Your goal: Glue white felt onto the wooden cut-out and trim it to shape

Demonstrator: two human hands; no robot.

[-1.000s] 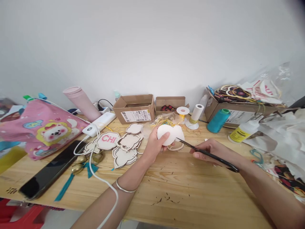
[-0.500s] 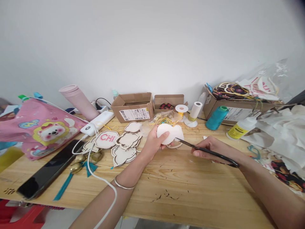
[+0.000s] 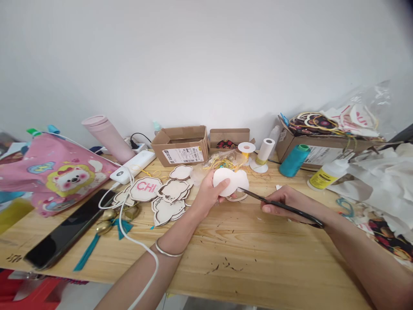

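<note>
My left hand holds a white cloud-shaped cutout upright above the wooden table. In my right hand are black scissors, whose tips touch the cutout's lower right edge. A stack of similar wooden cloud shapes, one lettered "CHI" in pink, lies just left of my left hand. A thin wooden ring rests on the table under the cutout.
Cardboard boxes, thread spools, a teal thread cone and a glue bottle line the back. A pink bag, pink tumbler, power bank with cable and phone lie left. White fabric is piled right.
Both hands keep nearly the same pose; the scissors' tips have closed in slightly on the cutout's edge. The view shifted a little.
</note>
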